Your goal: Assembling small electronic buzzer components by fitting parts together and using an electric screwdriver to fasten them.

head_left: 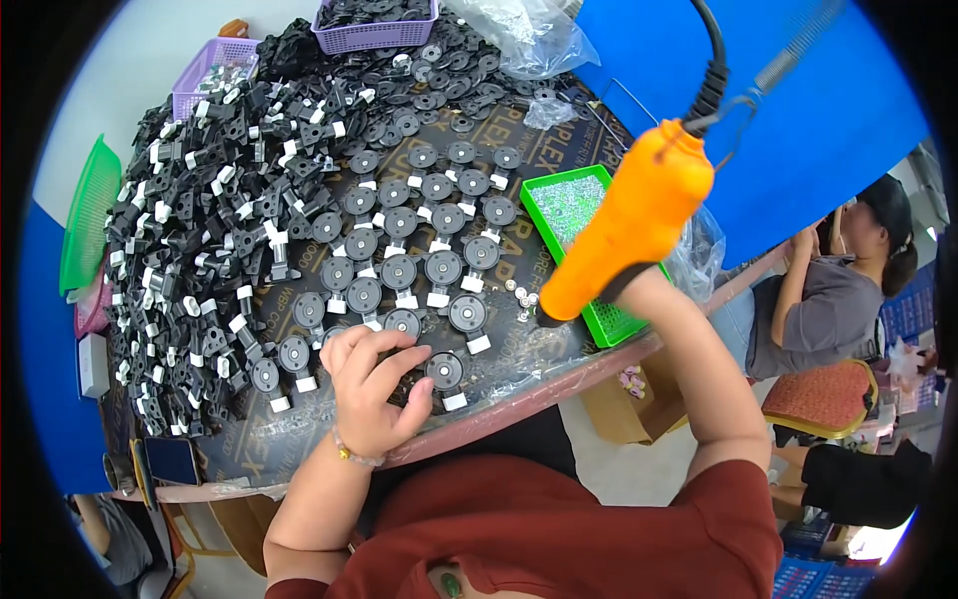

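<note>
Black, round-headed parts (446,370) lie left of the green tray (617,324), the left hand (374,389) half-open over the nearest. An orange tool (637,215) overhangs the tray, hiding most of the right hand (644,292) (its grip I cannot tell). A clear plastic bag (529,35) lies beyond the tray.

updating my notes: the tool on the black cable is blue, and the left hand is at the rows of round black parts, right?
The tool is orange, not blue, as the head view shows; the left hand is at the rows of round black parts.
</note>
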